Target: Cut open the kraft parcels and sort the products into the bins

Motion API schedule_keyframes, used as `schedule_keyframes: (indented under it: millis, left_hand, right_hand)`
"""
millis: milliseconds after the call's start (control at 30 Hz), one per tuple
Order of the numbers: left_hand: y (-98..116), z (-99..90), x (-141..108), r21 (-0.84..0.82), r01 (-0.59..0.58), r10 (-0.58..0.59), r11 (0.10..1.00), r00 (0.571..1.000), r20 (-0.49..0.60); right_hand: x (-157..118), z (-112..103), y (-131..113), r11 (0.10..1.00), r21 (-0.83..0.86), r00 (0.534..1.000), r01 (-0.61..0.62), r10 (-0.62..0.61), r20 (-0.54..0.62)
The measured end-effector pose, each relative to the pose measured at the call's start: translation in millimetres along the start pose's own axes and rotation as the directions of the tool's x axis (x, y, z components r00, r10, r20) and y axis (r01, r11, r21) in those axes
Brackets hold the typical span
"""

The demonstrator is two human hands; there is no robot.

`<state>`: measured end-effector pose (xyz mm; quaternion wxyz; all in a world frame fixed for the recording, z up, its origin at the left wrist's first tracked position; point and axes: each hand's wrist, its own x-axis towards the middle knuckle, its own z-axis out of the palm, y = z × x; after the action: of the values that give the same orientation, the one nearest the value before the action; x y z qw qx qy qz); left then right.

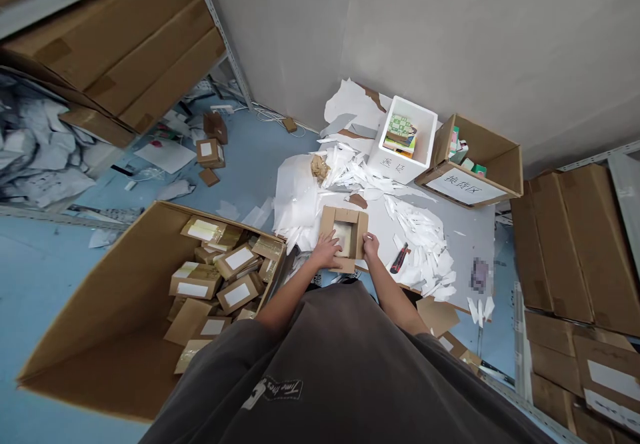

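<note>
In front of me at the table's near edge is a small cardboard box (327,221) with its flaps folded out and something pale at the bottom. My left hand (327,252) lies over its left side, fingers spread, the fingertips reaching toward the opening. At the right flap my right hand (371,245) has its fingers closed on the cardboard. A red and black box cutter (399,258) lies on the table to the right of that hand.
White paper strips (417,234) cover much of the table (467,231). Behind them stand a white foam box (400,167) and an open carton (470,194) with packets inside. A large carton (100,311) of small taped boxes is at left; shelves flank both sides.
</note>
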<state>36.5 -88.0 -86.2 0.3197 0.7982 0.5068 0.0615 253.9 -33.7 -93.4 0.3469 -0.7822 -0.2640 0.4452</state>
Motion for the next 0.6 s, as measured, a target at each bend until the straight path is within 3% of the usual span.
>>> schedule_keyframes:
  millis: [67,100,167,233,300,367,433,500,600]
  left_hand:
    - [3.1,9.4,-6.5,0.051,0.005,-0.004,0.999,1.0,-0.013]
    - [5.4,13.0,-7.5,0.06,0.0,0.002,0.998,1.0,-0.021]
    - [10.9,17.5,-6.3,0.059,-0.016,0.018,0.998,0.999,-0.036]
    - [16.2,19.4,-3.1,0.059,-0.013,0.016,0.998,0.999,-0.05]
    - [20.2,20.0,-0.8,0.061,0.009,-0.006,0.998,0.998,-0.059]
    - [22.1,20.4,-0.8,0.045,0.023,-0.02,0.999,0.997,-0.07]
    - [22.1,20.9,-2.6,0.017,0.024,-0.023,1.0,0.996,-0.087]
    - [21.0,21.7,-4.6,-0.008,0.003,-0.004,1.0,0.995,-0.098]
    - [18.2,24.2,-4.7,0.003,-0.073,0.073,0.997,0.994,-0.083]
  right_hand:
    - [-3.9,2.1,-6.8,0.962,-0.199,0.975,0.188,-0.208,-0.083]
    - [-6.0,4.6,-11.8,0.894,-0.321,0.934,0.313,-0.35,-0.065]
    - [-10.5,13.6,-23.6,0.678,-0.477,0.814,0.56,-0.556,0.166]
    - [-14.9,26.9,-35.0,0.471,-0.502,0.688,0.725,-0.518,0.507]
    - [-18.1,40.3,-43.2,0.347,-0.524,0.624,0.778,-0.328,0.71]
    - [-19.1,48.7,-47.4,0.292,-0.58,0.642,0.761,-0.21,0.737]
    - [-16.4,50.2,-49.8,0.279,-0.611,0.67,0.741,-0.239,0.703]
    - [-9.3,47.7,-53.7,0.278,-0.579,0.642,0.766,-0.357,0.678]
    - [9.3,46.9,-67.6,0.251,-0.507,0.562,0.825,-0.463,0.685]
